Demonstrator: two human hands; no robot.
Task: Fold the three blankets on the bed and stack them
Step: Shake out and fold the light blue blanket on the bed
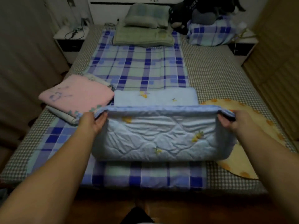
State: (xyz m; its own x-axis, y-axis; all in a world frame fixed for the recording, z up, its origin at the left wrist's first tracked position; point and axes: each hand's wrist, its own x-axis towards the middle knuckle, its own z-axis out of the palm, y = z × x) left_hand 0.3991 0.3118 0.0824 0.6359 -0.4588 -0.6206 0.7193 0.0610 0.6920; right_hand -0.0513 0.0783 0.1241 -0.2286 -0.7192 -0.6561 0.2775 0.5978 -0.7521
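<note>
A light blue quilted blanket (161, 136) with small yellow flowers lies near the foot of the bed, its near half lifted and folded over. My left hand (92, 122) grips its left edge and my right hand (231, 121) grips its right edge, both at the raised fold. A pink blanket (76, 92) lies folded to the left, on top of white cloth. An orange and yellow blanket (252, 143) lies spread flat at the right, partly under the blue one.
A blue plaid sheet (137, 68) runs down the middle of the checked bed (213, 73). Green folded bedding and a pillow (145, 28) sit at the head, with a dark plush toy (186, 15) and a plaid bundle (210, 33). Nightstands (69, 41) flank the bed.
</note>
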